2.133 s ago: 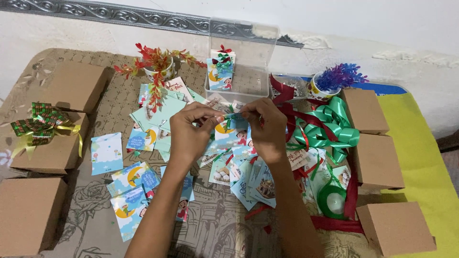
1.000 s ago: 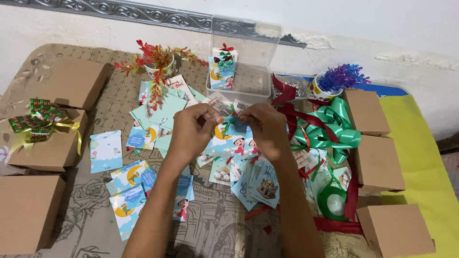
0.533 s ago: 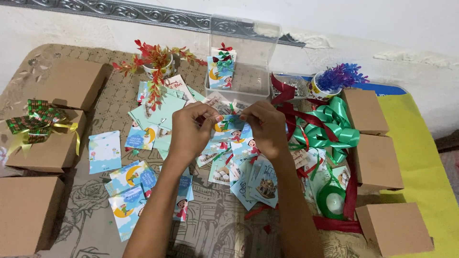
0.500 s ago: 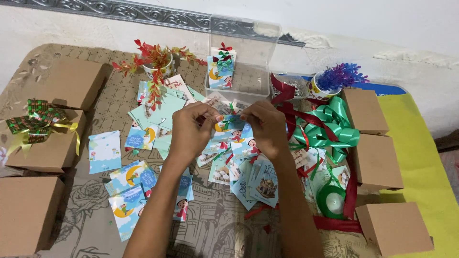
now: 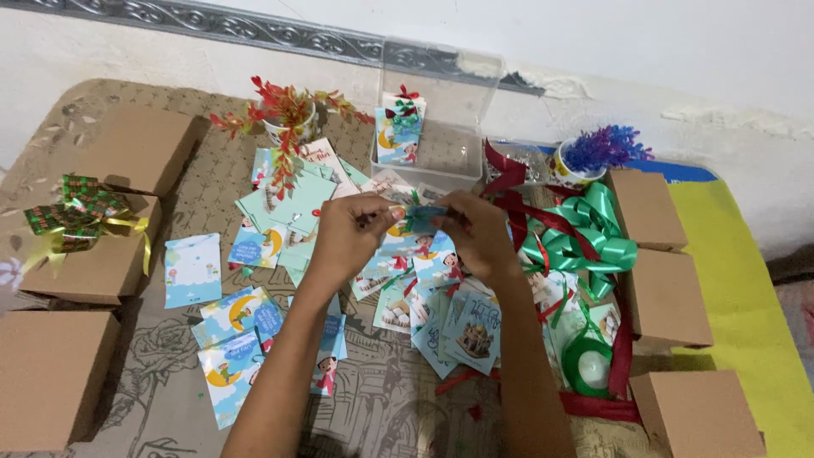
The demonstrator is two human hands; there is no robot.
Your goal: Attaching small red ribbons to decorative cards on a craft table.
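My left hand (image 5: 349,237) and my right hand (image 5: 476,233) meet over the middle of the table. Together they pinch a small blue picture card (image 5: 417,219) with a bit of green ribbon at its top. Under and around the hands lies a loose heap of small illustrated cards (image 5: 424,297). A clear plastic box (image 5: 437,144) stands just beyond the hands, with one card topped by a red and green bow (image 5: 401,127) standing upright in it.
Brown cardboard boxes line the left (image 5: 51,373) and right (image 5: 670,297) sides; one on the left carries a green and gold bow (image 5: 72,212). Green ribbon bows (image 5: 585,237), red ribbon (image 5: 517,203) and a green ribbon spool (image 5: 589,369) lie right. Two small plant pots (image 5: 288,127) (image 5: 577,165) stand at the back.
Both hands have stayed together over the card heap, shifting only slightly while working the card and its ribbon between the fingertips.
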